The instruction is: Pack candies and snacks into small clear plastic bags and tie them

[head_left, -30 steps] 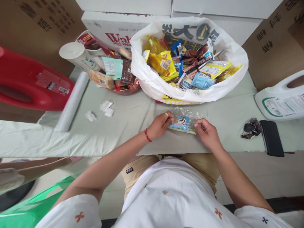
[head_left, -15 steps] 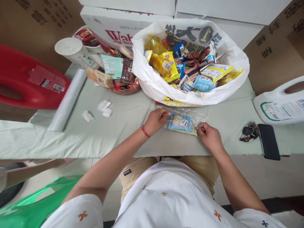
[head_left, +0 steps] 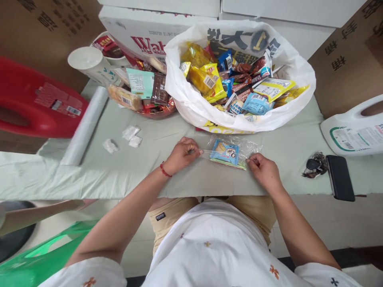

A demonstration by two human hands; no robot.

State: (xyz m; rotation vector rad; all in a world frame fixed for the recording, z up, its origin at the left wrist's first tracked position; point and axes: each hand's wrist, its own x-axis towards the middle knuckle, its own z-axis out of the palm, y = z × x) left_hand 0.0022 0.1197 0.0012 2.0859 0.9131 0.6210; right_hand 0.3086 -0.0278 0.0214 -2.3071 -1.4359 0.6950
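A clear plastic bag (head_left: 253, 147) lies flat near the table's front edge, with a blue snack packet (head_left: 225, 151) inside it. Something greenish shows under the packet's lower edge. My right hand (head_left: 263, 169) pinches the bag's lower right corner. To the left of the bag, my left hand (head_left: 184, 154) is closed, thumb against fingers, on a thin see-through strip (head_left: 206, 153) that stretches across to the bag. Whether the strip is still joined to the bag I cannot tell.
Behind the bag stands a white plastic sack (head_left: 191, 99) full of wrapped snacks. Left are small white packets (head_left: 131, 133), a clear roll (head_left: 85, 125) and a red jug (head_left: 38, 99). A phone (head_left: 340, 177), keys (head_left: 315, 164) and a white jug (head_left: 356, 133) sit right. Another person's arm (head_left: 44, 213) shows lower left.
My left hand has moved left, away from the bag's edge, drawing the see-through strip out with it. My right hand has stayed at the bag's corner.
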